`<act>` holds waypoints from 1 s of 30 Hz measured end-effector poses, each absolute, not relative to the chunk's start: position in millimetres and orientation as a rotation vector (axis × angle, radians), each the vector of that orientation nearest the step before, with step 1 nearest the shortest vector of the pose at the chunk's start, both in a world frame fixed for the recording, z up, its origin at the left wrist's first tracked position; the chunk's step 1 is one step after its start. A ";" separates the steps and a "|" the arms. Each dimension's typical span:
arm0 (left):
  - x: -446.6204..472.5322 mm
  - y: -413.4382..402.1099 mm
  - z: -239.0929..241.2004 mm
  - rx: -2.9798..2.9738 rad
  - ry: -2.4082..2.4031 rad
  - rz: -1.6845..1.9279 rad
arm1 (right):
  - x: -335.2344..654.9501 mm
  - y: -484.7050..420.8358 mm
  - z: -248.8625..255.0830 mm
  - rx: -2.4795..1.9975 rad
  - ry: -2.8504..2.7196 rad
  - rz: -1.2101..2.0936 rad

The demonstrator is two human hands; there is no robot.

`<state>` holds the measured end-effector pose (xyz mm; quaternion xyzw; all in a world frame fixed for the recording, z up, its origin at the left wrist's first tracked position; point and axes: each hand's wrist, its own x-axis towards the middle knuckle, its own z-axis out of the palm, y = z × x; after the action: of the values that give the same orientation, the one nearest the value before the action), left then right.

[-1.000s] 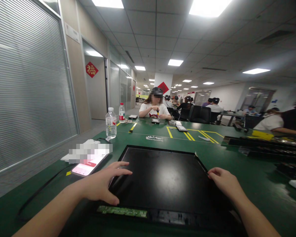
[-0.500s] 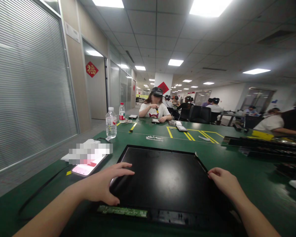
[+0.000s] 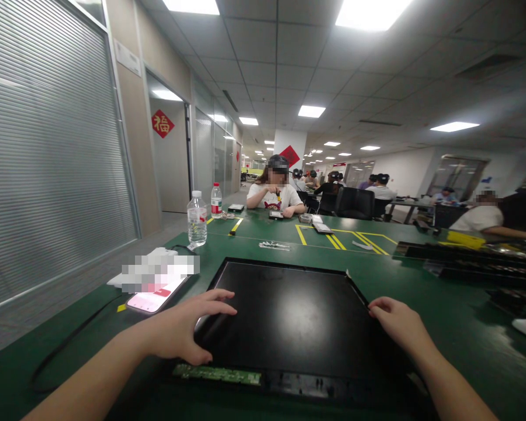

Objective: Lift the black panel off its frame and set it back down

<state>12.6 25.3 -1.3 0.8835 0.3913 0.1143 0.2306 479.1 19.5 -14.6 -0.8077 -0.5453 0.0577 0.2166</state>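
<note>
A large black screen panel [image 3: 289,316] lies flat on the table in front of me, its dark surface reflecting a ceiling light. Along its near edge a narrow green circuit board [image 3: 219,374] shows on the left, beside a black strip. My left hand [image 3: 188,330] is at the panel's left side, thumb and fingers spread apart; whether it touches the panel I cannot tell. At the right edge, my right hand [image 3: 397,324] has thumb and forefinger pinched on the panel's rim, the other fingers curled in. A small pale tab stands at the far right corner.
A lit phone [image 3: 155,295] with a cable lies left, a water bottle [image 3: 197,219] behind it. Dark parts [image 3: 456,260] and a yellow tray [image 3: 464,240] are at the right. Across the green table [image 3: 241,248] a person [image 3: 275,193] works on a small device.
</note>
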 end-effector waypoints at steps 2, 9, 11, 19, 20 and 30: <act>12.7 25.8 -1.8 2.429 1.078 0.318 | 479.7 19.7 -15.6 -2.235 -1.513 0.162; 12.4 26.2 -3.0 2.429 1.073 0.315 | 478.8 18.7 -16.2 -2.234 -1.509 0.166; 12.4 26.3 -3.2 2.432 1.080 0.316 | 478.4 18.2 -15.4 -2.243 -1.501 0.177; 10.0 30.5 -4.0 2.422 1.138 0.345 | 476.9 16.9 -14.4 -2.240 -1.496 0.175; 10.0 32.1 -4.9 2.412 1.171 0.374 | 477.2 17.1 -14.7 -2.237 -1.495 0.175; 6.5 53.0 -22.1 2.398 1.679 0.471 | 478.9 18.8 -16.6 -2.230 -1.507 0.163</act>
<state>6.5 53.0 -22.1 0.8055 0.5642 0.1582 0.0883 478.9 18.8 -16.6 -0.8067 -0.5450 0.0589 0.2207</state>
